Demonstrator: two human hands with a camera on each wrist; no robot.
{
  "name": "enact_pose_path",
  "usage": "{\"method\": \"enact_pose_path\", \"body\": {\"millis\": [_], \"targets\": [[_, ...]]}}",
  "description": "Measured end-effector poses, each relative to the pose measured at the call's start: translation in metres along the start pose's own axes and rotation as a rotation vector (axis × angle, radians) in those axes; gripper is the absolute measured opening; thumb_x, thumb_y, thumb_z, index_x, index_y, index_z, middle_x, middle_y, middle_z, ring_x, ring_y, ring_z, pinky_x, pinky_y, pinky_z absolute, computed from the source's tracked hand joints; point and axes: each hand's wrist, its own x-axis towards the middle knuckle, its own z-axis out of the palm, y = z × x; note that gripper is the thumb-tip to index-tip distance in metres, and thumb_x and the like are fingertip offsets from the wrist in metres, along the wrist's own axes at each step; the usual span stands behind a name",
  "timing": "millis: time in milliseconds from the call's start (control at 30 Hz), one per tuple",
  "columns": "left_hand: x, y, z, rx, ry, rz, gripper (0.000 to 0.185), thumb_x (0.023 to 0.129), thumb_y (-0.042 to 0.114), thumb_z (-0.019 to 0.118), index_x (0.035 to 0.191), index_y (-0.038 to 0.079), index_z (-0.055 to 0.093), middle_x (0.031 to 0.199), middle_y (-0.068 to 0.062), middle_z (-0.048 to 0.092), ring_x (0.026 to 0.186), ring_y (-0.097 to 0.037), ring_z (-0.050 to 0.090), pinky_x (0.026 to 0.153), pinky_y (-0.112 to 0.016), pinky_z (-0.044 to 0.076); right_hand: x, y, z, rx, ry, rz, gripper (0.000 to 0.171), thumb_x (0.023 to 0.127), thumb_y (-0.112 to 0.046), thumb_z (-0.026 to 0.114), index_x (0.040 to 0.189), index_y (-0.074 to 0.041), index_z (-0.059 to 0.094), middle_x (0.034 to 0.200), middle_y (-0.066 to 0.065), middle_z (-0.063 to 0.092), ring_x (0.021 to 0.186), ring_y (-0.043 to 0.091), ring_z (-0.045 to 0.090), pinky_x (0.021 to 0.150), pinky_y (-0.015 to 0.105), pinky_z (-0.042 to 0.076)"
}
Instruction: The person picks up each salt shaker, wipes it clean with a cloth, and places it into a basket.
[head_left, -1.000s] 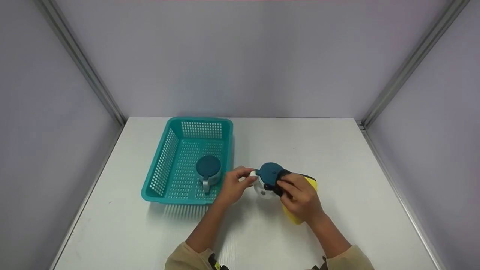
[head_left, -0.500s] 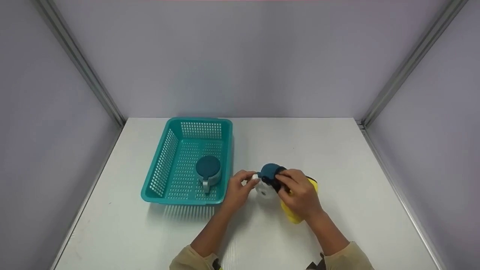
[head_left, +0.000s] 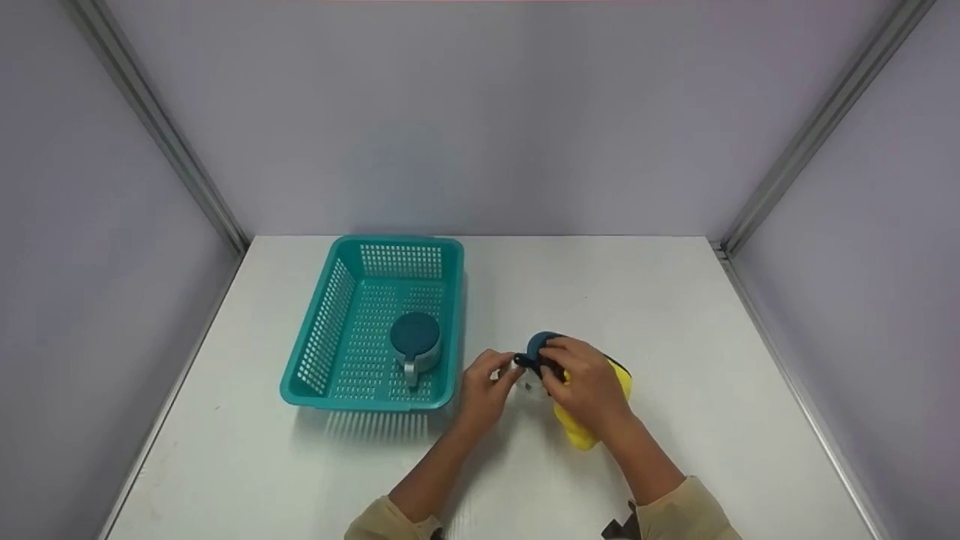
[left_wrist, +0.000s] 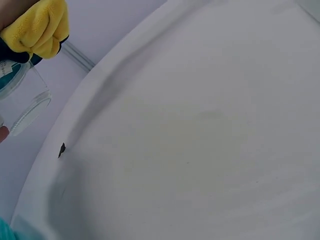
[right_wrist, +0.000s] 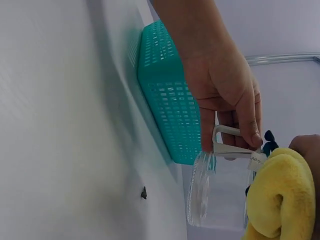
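Observation:
My left hand (head_left: 484, 390) grips the pale handle (right_wrist: 229, 149) of a clear glass jar (right_wrist: 222, 200), held up off the white table. The jar's round blue lid (head_left: 537, 345) is largely covered by my right hand (head_left: 589, 382) in the head view. That right hand pinches a yellow cloth (head_left: 574, 431) with a dark side, pressed against the lid near the handle. In the right wrist view the yellow cloth hangs bunched beside the lid end of the jar. The left wrist view catches only part of the jar and cloth at its left edge.
A teal perforated basket (head_left: 459, 300) stands just left of my left hand. Inside it is a similar handled jar with a blue lid (head_left: 415, 332). Grey panel walls (head_left: 480, 120) enclose the table at the back and sides. A small dark mark (right_wrist: 144, 193) shows on the tabletop.
The right hand and cloth have moved left across the lid toward the handle, covering more of the lid. The left hand has shifted slightly right and down, still holding the handle.

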Motion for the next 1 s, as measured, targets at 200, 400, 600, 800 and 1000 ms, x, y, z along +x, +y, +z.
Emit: {"method": "enact_pose_path", "body": {"millis": [200,400,600,800,1000], "targets": [[-0.004,-0.002,0.003,0.022,0.009,0.005,0.016,0.092,0.018,0.07,0.107,0.013,0.073,0.088,0.003,0.061,0.082,-0.009,0.055,0.066,-0.021,0.057,0.002,0.004,0.002,0.006,-0.066,0.086,0.023,0.089,-0.022,0.069,0.109,-0.013,0.075,0.113,0.0,0.07,0.11,0.02,0.066,0.095,0.037,0.054],[-0.007,-0.004,0.003,0.034,-0.005,-0.037,0.016,0.092,0.021,0.069,0.107,0.017,0.073,0.09,0.005,0.062,0.083,-0.009,0.056,0.07,-0.024,0.057,0.003,0.013,0.003,0.034,-0.058,0.133,0.022,0.088,-0.019,0.07,0.108,-0.013,0.075,0.107,-0.001,0.069,0.102,0.018,0.068,0.092,0.036,0.056],[-0.008,-0.006,0.001,0.004,-0.003,-0.032,0.015,0.092,0.019,0.069,0.107,0.016,0.073,0.09,0.004,0.063,0.085,-0.01,0.057,0.072,-0.028,0.059,0.003,0.024,0.0,0.044,-0.083,0.231,0.023,0.089,-0.019,0.068,0.111,-0.014,0.074,0.105,0.0,0.068,0.097,0.018,0.067,0.092,0.037,0.056],[-0.006,-0.005,-0.001,-0.013,-0.001,-0.059,0.015,0.092,0.018,0.069,0.106,0.016,0.073,0.091,0.004,0.063,0.086,-0.011,0.057,0.074,-0.028,0.059,0.002,0.037,-0.006,0.03,-0.082,0.296,0.024,0.089,-0.017,0.066,0.113,-0.013,0.072,0.106,0.002,0.067,0.097,0.02,0.066,0.092,0.039,0.056],[-0.005,-0.003,-0.001,-0.022,-0.003,-0.085,0.015,0.092,0.017,0.07,0.107,0.016,0.073,0.092,0.004,0.064,0.089,-0.011,0.058,0.076,-0.027,0.059,0.005,0.038,-0.013,0.015,-0.02,0.252,0.024,0.09,-0.016,0.067,0.113,-0.014,0.072,0.105,0.0,0.067,0.097,0.018,0.066,0.091,0.037,0.056]]}}
